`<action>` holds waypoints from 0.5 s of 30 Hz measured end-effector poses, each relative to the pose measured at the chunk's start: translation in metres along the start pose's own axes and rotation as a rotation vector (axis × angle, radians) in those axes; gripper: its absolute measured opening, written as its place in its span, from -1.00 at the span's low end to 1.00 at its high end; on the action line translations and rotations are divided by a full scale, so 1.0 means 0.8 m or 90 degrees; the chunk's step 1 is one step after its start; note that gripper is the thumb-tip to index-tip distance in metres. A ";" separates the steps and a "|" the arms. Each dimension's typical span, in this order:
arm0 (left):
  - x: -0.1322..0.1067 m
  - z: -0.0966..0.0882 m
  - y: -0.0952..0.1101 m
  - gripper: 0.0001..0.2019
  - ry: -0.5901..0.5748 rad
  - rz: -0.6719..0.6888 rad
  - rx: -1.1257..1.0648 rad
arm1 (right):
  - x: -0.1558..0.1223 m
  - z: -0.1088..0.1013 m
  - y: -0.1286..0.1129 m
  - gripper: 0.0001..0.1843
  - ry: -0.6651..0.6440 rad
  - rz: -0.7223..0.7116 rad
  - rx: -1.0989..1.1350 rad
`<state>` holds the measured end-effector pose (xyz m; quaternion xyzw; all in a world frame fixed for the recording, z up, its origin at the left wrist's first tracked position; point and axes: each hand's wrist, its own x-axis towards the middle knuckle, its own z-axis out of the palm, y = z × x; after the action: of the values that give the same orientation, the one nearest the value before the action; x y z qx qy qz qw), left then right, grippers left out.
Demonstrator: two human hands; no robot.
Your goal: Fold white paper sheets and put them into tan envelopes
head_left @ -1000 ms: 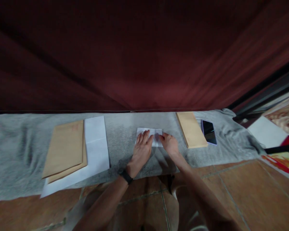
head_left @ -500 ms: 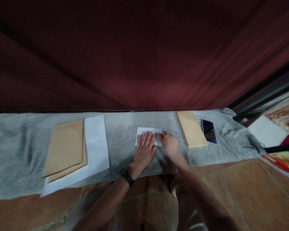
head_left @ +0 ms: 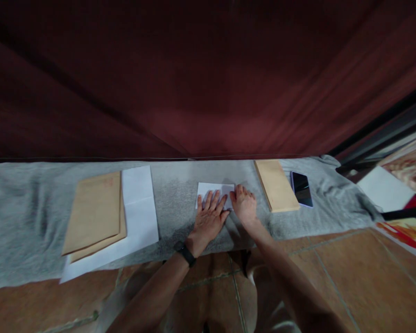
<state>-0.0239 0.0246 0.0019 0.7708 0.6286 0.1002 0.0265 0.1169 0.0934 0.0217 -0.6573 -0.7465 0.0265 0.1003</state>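
A small folded white paper point(head_left: 212, 189) lies on the grey cloth point(head_left: 175, 196) in front of me. My left hand point(head_left: 211, 217), with a black watch on its wrist, lies flat on the paper's near part with fingers stretched out. At the paper's right edge, my right hand point(head_left: 244, 205) has its fingers curled and pressing down on the paper. Most of the paper's near half is hidden under both hands.
Brown envelopes point(head_left: 94, 213) rest on white sheets point(head_left: 139, 210) at the left. To the right lie a tan envelope stack point(head_left: 276, 185) and a dark phone point(head_left: 301, 188). A dark red curtain point(head_left: 208, 78) hangs behind. Tiled floor point(head_left: 333, 282) is near me.
My left hand has slid slightly back toward me over the paper, showing more of its far edge. My right hand has shifted a little along the right edge.
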 end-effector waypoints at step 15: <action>0.015 0.018 -0.020 -0.41 -0.008 -0.056 0.005 | -0.014 0.053 -0.018 -0.42 -0.027 -0.268 0.148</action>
<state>-0.0343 0.0407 -0.0132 0.7433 0.6619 0.0918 0.0321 0.0967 0.0840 -0.0186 -0.4707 -0.8608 0.1048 0.1626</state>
